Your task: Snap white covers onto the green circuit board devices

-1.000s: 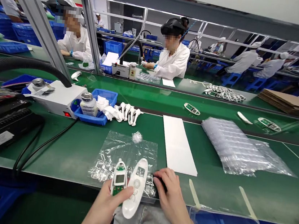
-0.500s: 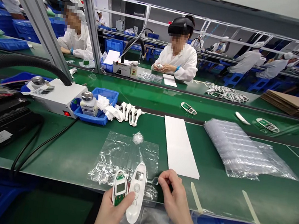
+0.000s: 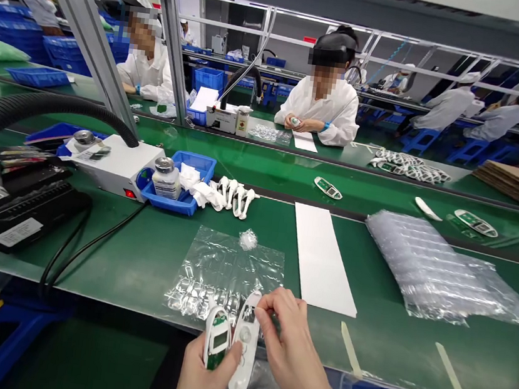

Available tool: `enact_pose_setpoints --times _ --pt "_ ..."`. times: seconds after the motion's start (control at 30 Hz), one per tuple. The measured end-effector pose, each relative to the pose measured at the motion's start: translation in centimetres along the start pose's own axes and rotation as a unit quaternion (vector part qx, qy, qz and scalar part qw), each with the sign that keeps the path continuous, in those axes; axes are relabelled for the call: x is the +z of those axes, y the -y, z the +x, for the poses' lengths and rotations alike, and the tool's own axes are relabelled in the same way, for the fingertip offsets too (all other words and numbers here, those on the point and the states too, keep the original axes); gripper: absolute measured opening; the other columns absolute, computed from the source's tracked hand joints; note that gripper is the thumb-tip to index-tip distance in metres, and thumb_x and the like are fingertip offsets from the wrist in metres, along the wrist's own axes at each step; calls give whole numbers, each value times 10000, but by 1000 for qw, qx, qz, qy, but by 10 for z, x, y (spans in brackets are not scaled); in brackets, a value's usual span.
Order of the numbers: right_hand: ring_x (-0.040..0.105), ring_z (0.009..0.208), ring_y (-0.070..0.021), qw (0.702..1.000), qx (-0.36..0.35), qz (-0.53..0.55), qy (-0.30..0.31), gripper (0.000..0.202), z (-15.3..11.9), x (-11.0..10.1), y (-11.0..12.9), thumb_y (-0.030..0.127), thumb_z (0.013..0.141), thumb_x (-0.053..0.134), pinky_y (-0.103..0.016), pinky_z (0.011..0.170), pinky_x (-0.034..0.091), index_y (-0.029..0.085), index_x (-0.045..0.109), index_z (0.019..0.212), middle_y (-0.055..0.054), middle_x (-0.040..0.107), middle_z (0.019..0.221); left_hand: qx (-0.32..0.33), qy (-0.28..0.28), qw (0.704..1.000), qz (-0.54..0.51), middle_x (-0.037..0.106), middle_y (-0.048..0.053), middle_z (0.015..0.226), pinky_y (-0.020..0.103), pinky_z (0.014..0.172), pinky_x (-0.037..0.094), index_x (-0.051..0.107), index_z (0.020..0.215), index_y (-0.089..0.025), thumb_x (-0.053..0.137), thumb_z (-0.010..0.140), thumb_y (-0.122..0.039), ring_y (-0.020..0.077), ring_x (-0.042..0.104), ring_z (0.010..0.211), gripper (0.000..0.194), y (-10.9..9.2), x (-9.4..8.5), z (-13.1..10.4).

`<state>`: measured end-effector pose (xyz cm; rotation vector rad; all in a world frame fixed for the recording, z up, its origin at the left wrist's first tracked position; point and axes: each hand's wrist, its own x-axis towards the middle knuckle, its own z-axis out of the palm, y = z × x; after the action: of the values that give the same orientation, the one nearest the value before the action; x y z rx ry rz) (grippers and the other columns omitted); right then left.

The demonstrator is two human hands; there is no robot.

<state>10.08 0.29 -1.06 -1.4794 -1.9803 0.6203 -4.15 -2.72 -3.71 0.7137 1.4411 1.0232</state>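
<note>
The long white plastic shell (image 3: pixel 242 369) is clamped in the left hand (image 3: pixel 206 374) with a green-and-white plastic handset (image 3: pixel 219 340). The right hand (image 3: pixel 289 327) pinches together at the shell's window (image 3: pixel 249 314): keep the shell still, go gently.

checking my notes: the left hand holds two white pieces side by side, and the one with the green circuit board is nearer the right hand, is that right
No: the piece nearer the right hand is the white cover, not the one with the green circuit board, as the head view shows. The left hand holds both side by side.
</note>
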Motion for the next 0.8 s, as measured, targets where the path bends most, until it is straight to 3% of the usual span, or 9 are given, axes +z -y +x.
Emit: enact_pose_setpoints --times 0.3,0.57,0.7,0.8 --pt "468 765 -185 1000 3 -14 -8 203 -1 7 1 219 1013 317 -351 732 354 216 418 838 -17 500 832 2 1 1000 -14 726 71 689 276 638 498 738 767 -121 781 598 -465 229 621 666 385 -1 -2 0" --pt "504 721 -182 998 -14 -34 -53 165 -3 10 3 219 983 400 -329 688 406 224 471 834 -19 540 801 4 4 1000 -13 721 75 680 282 634 492 741 752 -123 774 606 -457 236 621 661 366 0 -4 0" --pt "499 729 -183 996 46 39 -58 69 -9 12 2 284 970 452 -319 692 420 233 458 924 -19 521 807 10 1 1000 -15 723 78 680 277 623 490 734 726 -126 773 597 -486 236 619 660 384 0 -6 -1" --pt "480 671 -154 988 99 112 -27 158 -13 16 2 334 951 483 -271 616 418 236 402 859 10 475 768 18 5 1000 -8 711 77 672 265 619 480 732 743 -126 755 617 -519 229 608 665 414 1 -9 -4"
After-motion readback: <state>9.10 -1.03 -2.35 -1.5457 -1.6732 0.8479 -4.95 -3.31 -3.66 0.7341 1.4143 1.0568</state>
